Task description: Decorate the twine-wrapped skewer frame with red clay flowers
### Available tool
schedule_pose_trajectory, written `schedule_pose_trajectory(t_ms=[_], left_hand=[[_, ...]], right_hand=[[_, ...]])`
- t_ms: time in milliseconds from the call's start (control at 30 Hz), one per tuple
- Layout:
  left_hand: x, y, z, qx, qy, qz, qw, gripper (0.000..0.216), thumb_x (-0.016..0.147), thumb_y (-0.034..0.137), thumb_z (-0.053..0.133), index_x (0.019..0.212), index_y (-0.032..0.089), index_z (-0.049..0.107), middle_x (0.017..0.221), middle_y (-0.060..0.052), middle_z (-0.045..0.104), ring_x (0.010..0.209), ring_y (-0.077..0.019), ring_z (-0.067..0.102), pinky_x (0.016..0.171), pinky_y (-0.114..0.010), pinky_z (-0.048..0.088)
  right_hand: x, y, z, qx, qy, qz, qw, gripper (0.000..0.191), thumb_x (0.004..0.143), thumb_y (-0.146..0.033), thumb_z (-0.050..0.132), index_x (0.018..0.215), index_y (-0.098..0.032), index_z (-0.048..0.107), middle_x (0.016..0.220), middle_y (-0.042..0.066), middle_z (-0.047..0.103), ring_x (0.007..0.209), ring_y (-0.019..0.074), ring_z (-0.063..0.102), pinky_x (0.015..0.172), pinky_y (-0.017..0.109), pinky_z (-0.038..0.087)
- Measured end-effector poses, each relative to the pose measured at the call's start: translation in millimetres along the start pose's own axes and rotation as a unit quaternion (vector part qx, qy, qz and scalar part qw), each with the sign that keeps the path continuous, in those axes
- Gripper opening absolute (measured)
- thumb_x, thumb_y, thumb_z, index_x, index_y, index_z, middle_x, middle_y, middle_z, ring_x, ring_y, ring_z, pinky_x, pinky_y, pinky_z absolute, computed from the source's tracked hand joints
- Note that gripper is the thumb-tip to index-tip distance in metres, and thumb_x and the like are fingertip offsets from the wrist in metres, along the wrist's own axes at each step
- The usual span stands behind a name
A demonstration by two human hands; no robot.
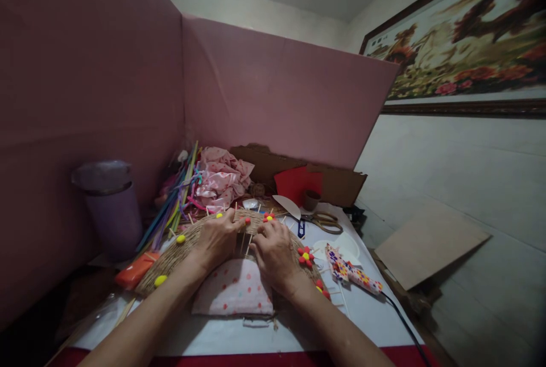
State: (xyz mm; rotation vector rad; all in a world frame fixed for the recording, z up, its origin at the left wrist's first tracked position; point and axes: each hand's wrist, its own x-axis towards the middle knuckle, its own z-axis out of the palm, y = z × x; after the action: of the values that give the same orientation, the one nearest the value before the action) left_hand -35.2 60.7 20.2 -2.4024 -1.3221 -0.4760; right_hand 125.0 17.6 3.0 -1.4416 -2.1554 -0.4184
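Both hands rest on the top of a twine-wrapped arch [187, 242] lying on the white surface [367, 310]: the left hand [217, 239] and right hand [273, 250] pinch thin wooden sticks [244, 242] between curled fingers. A polka-dot fabric piece [234, 293] lies under the arch, with scissors [319, 220] and a patterned glue gun [354, 275] to the right.

The table [375, 316] has a white top with a red edge at the near side. On it lies a woven straw arch [179, 250] with small yellow and red dots, and a pink dotted cloth piece [234, 293] under it. At the left lie an orange packet [135, 269] and coloured sticks [170, 207]. Toward the right lie scissors [322, 220], a patterned glue gun [352, 273] with black cord, and white paper pieces [347, 244]. A purple bin [111, 207] stands at the far left.
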Motion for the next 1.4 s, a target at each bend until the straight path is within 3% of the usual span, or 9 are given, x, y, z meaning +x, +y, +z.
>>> schedule_pose_trajectory(t_ms=[167, 900, 1067, 1167, 1400], left_hand=[[1, 0, 2, 0.019, -0.003, 0.010, 1.000, 0.034, 0.086, 0.027, 0.040, 0.115, 0.033, 0.056, 0.096, -0.009, 0.055, 0.066, -0.0191, 0.059, 0.054, -0.028, 0.040], [1, 6, 3, -0.020, 0.001, -0.010, 1.000, 0.032, 0.090, 0.030, 0.033, 0.107, 0.027, 0.060, 0.094, -0.009, 0.058, 0.065, -0.0165, 0.058, 0.053, -0.026, 0.037], [3, 15, 5, -0.044, 0.023, -0.071, 0.996, 0.035, 0.091, 0.033, 0.029, 0.100, 0.028, 0.063, 0.094, -0.006, 0.060, 0.066, -0.0159, 0.059, 0.051, -0.025, 0.034], [5, 20, 7, -0.056, 0.026, -0.105, 0.993, 0.034, 0.090, 0.036, 0.032, 0.098, 0.027, 0.063, 0.094, -0.005, 0.061, 0.066, -0.0152, 0.059, 0.052, -0.024, 0.034], [7, 21, 10, -0.052, 0.032, -0.116, 0.991, 0.035, 0.091, 0.036, 0.031, 0.094, 0.025, 0.064, 0.095, -0.006, 0.062, 0.068, -0.0173, 0.061, 0.051, -0.025, 0.034]], right_hand=[[0, 0, -2, 0.001, -0.003, -0.004, 1.000, 0.007, 0.082, -0.026, 0.058, 0.082, -0.019, 0.061, 0.095, 0.007, 0.057, 0.094, 0.0229, 0.043, 0.083, 0.040, 0.033], [1, 3, -1, 0.006, 0.000, -0.006, 1.000, 0.007, 0.082, -0.025, 0.058, 0.083, -0.019, 0.062, 0.095, 0.006, 0.058, 0.094, 0.0224, 0.043, 0.083, 0.038, 0.031], [18, 13, -9, 0.027, 0.032, 0.017, 0.999, 0.011, 0.084, -0.019, 0.053, 0.082, -0.019, 0.064, 0.096, 0.006, 0.058, 0.094, 0.0209, 0.043, 0.080, 0.035, 0.031], [35, 21, -8, 0.016, 0.016, 0.024, 0.999, 0.011, 0.083, -0.020, 0.054, 0.084, -0.020, 0.065, 0.092, 0.006, 0.058, 0.092, 0.0206, 0.043, 0.077, 0.034, 0.030], [54, 28, 1, -0.009, -0.005, -0.024, 1.000, 0.010, 0.081, -0.026, 0.058, 0.085, -0.022, 0.065, 0.091, 0.004, 0.057, 0.090, 0.0199, 0.042, 0.075, 0.033, 0.029]])
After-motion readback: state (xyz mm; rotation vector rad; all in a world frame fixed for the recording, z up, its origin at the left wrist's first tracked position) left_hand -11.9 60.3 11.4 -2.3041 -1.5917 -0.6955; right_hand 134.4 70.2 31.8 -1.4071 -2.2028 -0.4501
